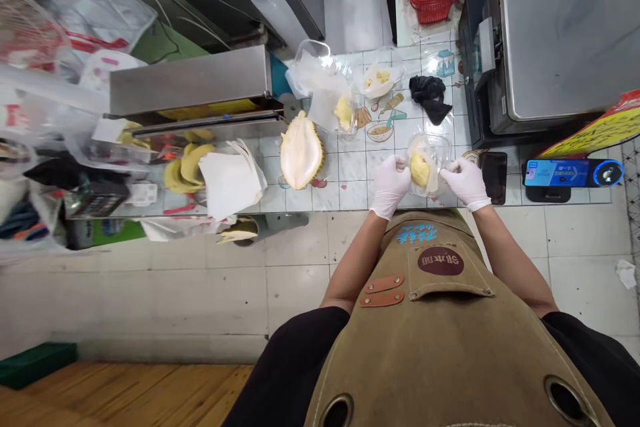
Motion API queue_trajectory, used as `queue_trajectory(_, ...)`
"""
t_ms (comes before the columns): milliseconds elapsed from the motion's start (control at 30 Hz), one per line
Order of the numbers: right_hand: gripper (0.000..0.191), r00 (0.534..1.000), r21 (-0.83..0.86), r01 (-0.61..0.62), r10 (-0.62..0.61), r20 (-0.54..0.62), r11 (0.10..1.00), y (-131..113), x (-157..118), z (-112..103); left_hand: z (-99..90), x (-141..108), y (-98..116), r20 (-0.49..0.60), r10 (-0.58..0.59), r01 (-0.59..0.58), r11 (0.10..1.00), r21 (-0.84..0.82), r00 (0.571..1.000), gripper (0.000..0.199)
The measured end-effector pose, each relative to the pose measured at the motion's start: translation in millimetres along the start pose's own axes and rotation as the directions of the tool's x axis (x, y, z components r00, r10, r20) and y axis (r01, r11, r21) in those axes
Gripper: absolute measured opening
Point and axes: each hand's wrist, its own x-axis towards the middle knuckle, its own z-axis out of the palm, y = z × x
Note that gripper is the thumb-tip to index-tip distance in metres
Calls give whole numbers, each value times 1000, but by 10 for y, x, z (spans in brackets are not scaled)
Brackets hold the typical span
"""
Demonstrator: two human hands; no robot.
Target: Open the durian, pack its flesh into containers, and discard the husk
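A piece of yellow durian flesh lies on white paper in a clear plastic box near the counter's front edge. My left hand, in a white glove, has its fingers closed at the left side of that box. On the other side my gloved right hand pinches at the paper's right edge; the exact contact is hard to make out. An opened durian husk rests further left, its pale inside facing up. Behind it, another durian piece lies on paper in a clear container.
Another tray of durian flesh and a crumpled black bag lie at the back. To the right are a phone, a payment device and a metal machine. White paper sheets and husk pieces lie left.
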Motion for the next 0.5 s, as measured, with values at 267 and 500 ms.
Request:
queue_trajectory(267,18,981,158,-117,89,171,980,-98,77,237,-324,119,-8,63,62,-62,998,2,996,26)
queue_trajectory(500,23,957,358,-183,82,279,916,-359,-66,152,-702,173,-179,165,141,-79,939,-336,976,19)
